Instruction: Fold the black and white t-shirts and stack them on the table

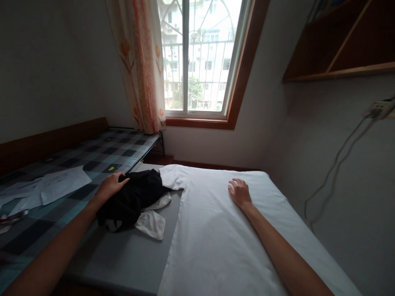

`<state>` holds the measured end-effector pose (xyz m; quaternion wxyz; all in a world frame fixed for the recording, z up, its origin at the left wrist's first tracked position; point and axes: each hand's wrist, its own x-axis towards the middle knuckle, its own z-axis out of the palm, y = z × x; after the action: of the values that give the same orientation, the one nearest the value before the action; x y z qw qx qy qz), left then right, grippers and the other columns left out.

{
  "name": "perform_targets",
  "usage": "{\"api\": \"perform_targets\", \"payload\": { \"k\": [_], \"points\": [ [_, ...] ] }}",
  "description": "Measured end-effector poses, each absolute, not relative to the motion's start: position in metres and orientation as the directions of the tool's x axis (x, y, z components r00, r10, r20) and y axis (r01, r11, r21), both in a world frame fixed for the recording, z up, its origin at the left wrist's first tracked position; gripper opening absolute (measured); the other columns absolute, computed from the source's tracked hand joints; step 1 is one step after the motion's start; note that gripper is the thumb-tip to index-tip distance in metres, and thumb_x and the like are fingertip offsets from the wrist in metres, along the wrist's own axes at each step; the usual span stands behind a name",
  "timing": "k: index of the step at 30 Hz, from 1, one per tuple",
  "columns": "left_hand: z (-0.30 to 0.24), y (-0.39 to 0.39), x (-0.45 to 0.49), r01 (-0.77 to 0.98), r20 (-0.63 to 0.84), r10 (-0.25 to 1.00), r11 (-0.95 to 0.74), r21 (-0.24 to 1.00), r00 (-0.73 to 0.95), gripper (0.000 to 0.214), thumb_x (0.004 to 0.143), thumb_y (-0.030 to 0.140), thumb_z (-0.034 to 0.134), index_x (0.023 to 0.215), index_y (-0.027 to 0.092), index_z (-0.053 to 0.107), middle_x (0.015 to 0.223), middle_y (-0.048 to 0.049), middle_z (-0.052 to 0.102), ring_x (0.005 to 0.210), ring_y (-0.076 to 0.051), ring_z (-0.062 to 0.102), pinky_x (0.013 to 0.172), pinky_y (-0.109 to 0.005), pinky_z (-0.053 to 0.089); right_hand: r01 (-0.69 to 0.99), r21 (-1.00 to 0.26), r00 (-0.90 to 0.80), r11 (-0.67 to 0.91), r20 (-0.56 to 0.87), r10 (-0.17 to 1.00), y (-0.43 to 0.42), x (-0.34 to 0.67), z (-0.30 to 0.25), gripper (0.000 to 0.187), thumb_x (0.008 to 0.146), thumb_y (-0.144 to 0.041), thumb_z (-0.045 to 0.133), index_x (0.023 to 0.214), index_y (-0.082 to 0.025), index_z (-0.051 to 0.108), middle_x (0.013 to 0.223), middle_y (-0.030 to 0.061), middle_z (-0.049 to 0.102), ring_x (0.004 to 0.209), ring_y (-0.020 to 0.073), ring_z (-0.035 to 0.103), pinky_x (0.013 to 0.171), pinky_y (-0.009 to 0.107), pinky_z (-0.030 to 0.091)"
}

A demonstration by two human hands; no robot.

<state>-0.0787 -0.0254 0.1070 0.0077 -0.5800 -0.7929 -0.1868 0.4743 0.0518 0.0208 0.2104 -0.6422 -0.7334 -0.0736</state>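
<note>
A white shirt lies spread flat on a table or bed-like surface, its short sleeve reaching left. My right hand rests on the shirt's upper part, fingers slightly bent and apart, holding nothing. To the left, a crumpled black garment is heaped on a grey surface. At its upper left edge is my left hand, thumb and fingers closed on the cloth. White cloth pieces stick out from beneath the black garment; what they belong to is hidden.
A checkered mattress on a metal frame stands at left, with papers and a small red object on it. A curtain hangs by the barred window. At right are a wall shelf and a hanging cable.
</note>
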Motion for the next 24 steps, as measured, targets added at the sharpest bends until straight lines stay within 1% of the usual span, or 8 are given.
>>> {"api": "perform_targets", "payload": {
  "k": [3,5,8,10,13,16,20,24],
  "points": [
    [0.140,-0.027,-0.068,0.874,0.324,0.871,0.209,0.438,-0.370,0.031,0.079,0.046,0.050,0.079,0.020,0.065,0.083,-0.0057,0.070,0.085,-0.025,0.065,0.076,-0.032,0.048,0.906,-0.283,-0.196,0.315,0.379,0.904,0.046,0.450,0.038,0.032,0.090,-0.028,0.044,0.107,-0.018,0.069,0.122,0.0120,0.062,0.118,0.0268,0.049,0.102,0.044,0.036],
    [0.171,-0.024,-0.050,0.822,0.445,0.818,0.059,0.566,-0.365,0.030,0.080,0.045,0.050,0.077,0.018,0.063,0.081,-0.0036,0.069,0.081,-0.021,0.063,0.077,-0.030,0.048,0.777,-0.424,-0.332,0.466,0.353,0.875,0.042,0.426,0.051,0.030,0.092,-0.033,0.045,0.100,-0.019,0.070,0.109,0.0113,0.067,0.105,0.0254,0.057,0.097,0.044,0.042],
    [0.222,-0.013,0.001,0.711,0.598,0.704,-0.190,0.677,-0.382,0.034,0.081,0.050,0.053,0.081,0.018,0.063,0.079,-0.0007,0.066,0.079,-0.017,0.061,0.076,-0.028,0.049,0.422,-0.697,-0.471,0.579,0.377,0.797,0.033,0.379,0.069,0.032,0.089,-0.045,0.053,0.098,-0.020,0.070,0.096,0.0085,0.070,0.090,0.0220,0.063,0.087,0.042,0.049],
    [0.249,-0.003,0.050,0.599,0.658,0.668,-0.382,0.704,-0.347,0.037,0.084,0.053,0.052,0.087,0.017,0.063,0.083,-0.0008,0.065,0.082,-0.016,0.061,0.076,-0.026,0.049,0.122,-0.842,-0.480,0.525,0.413,0.774,0.026,0.346,0.080,0.044,0.079,-0.050,0.067,0.113,-0.023,0.065,0.111,0.0072,0.068,0.098,0.0225,0.064,0.087,0.041,0.052],
    [0.269,0.009,0.127,0.400,0.661,0.748,-0.587,0.704,-0.065,0.040,0.086,0.053,0.053,0.104,0.018,0.062,0.093,-0.0022,0.065,0.088,-0.016,0.062,0.079,-0.027,0.050,-0.173,-0.922,-0.318,0.347,0.385,0.866,0.018,0.315,0.095,0.068,0.063,-0.053,0.080,0.122,-0.027,0.060,0.124,0.0041,0.063,0.113,0.0256,0.059,0.094,0.044,0.051],
    [0.260,0.014,0.176,0.293,0.597,0.766,-0.643,0.708,0.239,0.043,0.085,0.049,0.057,0.117,0.020,0.058,0.106,-0.0060,0.064,0.097,-0.017,0.063,0.082,-0.029,0.051,-0.293,-0.920,-0.012,0.261,0.277,0.961,0.016,0.328,0.108,0.062,0.066,-0.054,0.078,0.119,-0.026,0.062,0.123,0.0021,0.065,0.115,0.0252,0.059,0.101,0.044,0.048],
    [0.209,0.014,0.182,0.402,0.499,0.750,-0.657,0.638,0.434,0.040,0.082,0.043,0.063,0.114,0.019,0.061,0.114,-0.0097,0.062,0.103,-0.020,0.061,0.088,-0.033,0.049,-0.180,-0.964,0.157,0.194,0.167,0.973,0.012,0.403,0.102,0.049,0.073,-0.052,0.072,0.111,-0.023,0.067,0.109,0.0034,0.072,0.101,0.0250,0.067,0.088,0.041,0.056],
    [0.143,0.011,0.179,0.537,0.184,0.744,-0.608,0.585,0.642,0.037,0.078,0.036,0.069,0.110,0.018,0.064,0.105,-0.0085,0.068,0.096,-0.021,0.063,0.086,-0.033,0.050,0.300,-0.947,0.140,0.112,0.160,0.977,-0.001,0.481,0.068,0.037,0.071,-0.054,0.070,0.082,-0.018,0.073,0.077,0.0075,0.075,0.079,0.0283,0.070,0.070,0.040,0.058]
  ]
}}
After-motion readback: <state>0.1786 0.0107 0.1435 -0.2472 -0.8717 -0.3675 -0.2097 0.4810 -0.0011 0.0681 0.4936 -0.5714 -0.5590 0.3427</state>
